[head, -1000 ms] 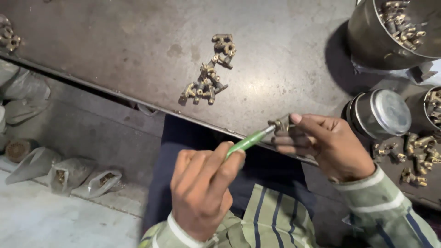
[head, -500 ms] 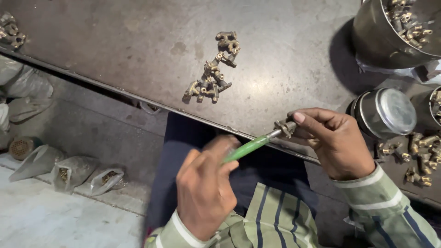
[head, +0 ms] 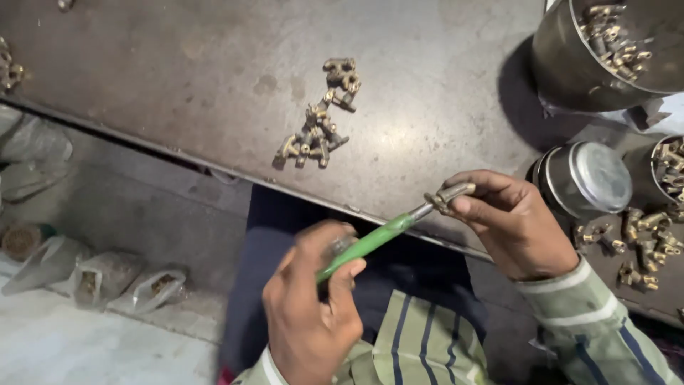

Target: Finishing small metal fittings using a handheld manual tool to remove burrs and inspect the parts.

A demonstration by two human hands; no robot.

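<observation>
My left hand (head: pixel 310 306) grips a green-handled screwdriver (head: pixel 370 242) near the bottom middle, its shaft pointing up and right. The tip meets a small brass fitting (head: pixel 450 194) pinched between the thumb and fingers of my right hand (head: pixel 509 221), just over the front edge of the metal table (head: pixel 178 78). A loose pile of similar brass fittings (head: pixel 320 121) lies on the table above my hands.
A large steel pot (head: pixel 570 71) with several brass parts stands at the top right. A lidded steel tin (head: pixel 584 178) sits beside my right hand, with scattered brass fittings (head: pixel 641 242) to its right. Plastic bags (head: pixel 107 278) lie on the floor at the left.
My left hand has shifted its grip and turned on the screwdriver handle. The right hand keeps the fitting in about the same place.
</observation>
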